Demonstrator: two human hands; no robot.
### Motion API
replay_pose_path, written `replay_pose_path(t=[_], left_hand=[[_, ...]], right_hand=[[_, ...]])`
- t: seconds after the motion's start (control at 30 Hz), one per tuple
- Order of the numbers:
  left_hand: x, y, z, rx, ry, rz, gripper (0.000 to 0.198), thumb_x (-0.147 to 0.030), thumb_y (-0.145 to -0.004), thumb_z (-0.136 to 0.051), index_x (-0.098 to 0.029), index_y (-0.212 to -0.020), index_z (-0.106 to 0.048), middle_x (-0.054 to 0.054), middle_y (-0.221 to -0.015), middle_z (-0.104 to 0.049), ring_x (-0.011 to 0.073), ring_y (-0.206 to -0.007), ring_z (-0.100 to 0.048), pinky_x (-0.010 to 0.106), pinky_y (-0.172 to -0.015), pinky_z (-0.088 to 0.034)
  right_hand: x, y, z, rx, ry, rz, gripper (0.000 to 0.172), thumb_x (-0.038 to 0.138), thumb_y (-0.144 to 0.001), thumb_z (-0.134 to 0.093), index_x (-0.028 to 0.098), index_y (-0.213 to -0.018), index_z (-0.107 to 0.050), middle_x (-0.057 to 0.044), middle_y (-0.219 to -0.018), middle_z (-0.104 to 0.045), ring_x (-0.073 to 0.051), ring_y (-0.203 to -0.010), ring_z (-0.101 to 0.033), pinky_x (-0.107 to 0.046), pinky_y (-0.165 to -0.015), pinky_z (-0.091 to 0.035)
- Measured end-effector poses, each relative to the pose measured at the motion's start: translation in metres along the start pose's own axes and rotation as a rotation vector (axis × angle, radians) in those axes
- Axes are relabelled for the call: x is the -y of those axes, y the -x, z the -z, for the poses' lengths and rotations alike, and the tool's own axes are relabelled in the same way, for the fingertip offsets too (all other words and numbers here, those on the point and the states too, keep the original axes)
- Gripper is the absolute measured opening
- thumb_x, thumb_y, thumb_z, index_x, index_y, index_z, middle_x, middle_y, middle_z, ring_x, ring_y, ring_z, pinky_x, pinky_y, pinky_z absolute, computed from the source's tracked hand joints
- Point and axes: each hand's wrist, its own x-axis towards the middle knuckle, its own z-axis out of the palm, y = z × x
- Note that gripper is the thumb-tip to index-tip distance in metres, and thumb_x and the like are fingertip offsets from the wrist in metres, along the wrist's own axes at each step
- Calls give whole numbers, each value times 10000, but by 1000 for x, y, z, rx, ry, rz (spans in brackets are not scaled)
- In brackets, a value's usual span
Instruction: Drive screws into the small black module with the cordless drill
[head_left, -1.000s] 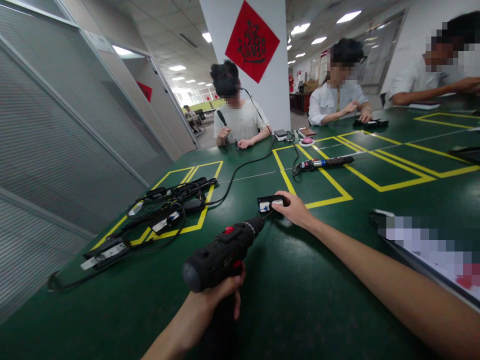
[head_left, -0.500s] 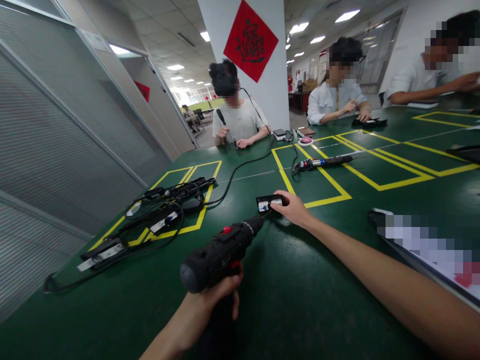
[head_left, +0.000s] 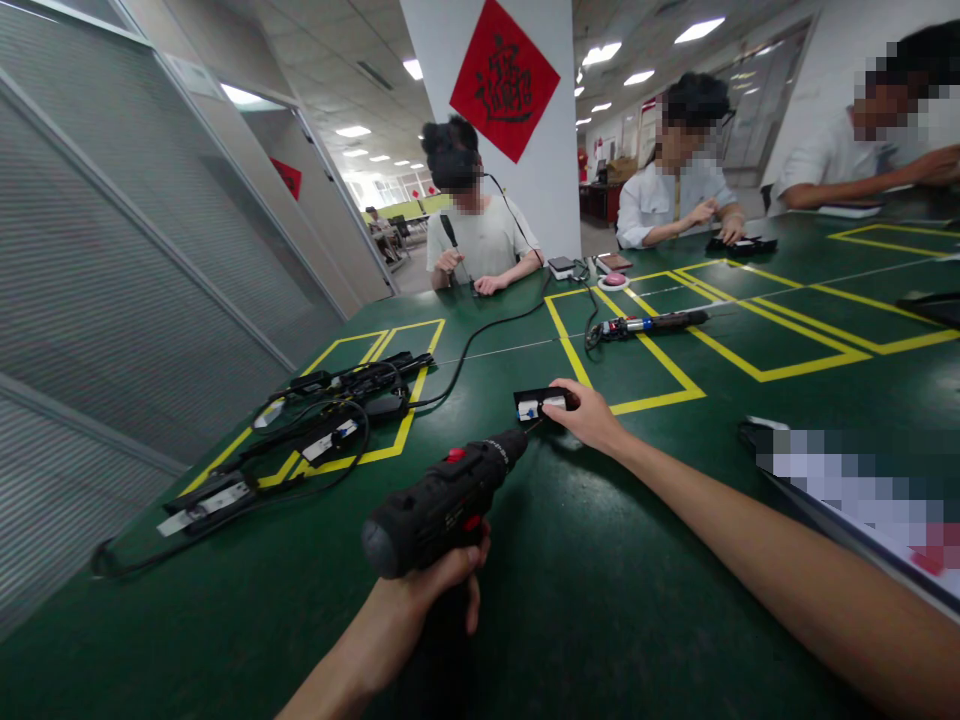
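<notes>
My left hand grips the handle of a black cordless electric screwdriver with a red switch. Its bit points at a small black device with white and blue parts, lying on the green table. My right hand rests on that device's right end, fingers curled over it and pinning it down. The bit tip sits at the device's near edge; whether it touches is hard to tell.
Several black devices with tangled cables lie in a yellow-taped box at left. Another screwdriver tool lies across the yellow lines beyond. Three people sit working at the far side. A blurred flat item lies at right.
Almost nothing differs. The screwdriver and both hands keep their places at the small device; only the view shifts slightly.
</notes>
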Motion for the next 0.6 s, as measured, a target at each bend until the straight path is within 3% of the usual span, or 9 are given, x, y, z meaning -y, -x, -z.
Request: replay_pose_path(t=[0.23,0.43,0.6], left_hand=[[2,2,0,-1,-69,13,253,-357,-876,-535,-132,-990,-560,4,-690,-602,127,-510,-552,287,-567,-403],[1,2,1,9,-51,-6,263,-360,-867,-552,-139,-1009,-558,23,-830,-604,116,-522,-564,295,-582,-423],[1,1,0,10,-40,-7,264,-350,-867,-547,-133,-1018,-558,26,-831,-601,112,-511,-560,293,-571,-419]], right_hand=[[-1,-1,-2,-10,-2,2,363,389,-748,-639,227,-1072,-626,-22,-949,-680,-193,-842,-632,-325,-778,-502],[-2,0,-3,-14,-10,7,366,392,-748,-639,227,-1074,-625,-23,-957,-681,-194,-845,-631,-324,-780,-500],[0,0,-2,-12,-2,-5,362,382,-750,-634,221,-1075,-621,-26,-974,-680,-191,-851,-630,-323,-786,-499]])
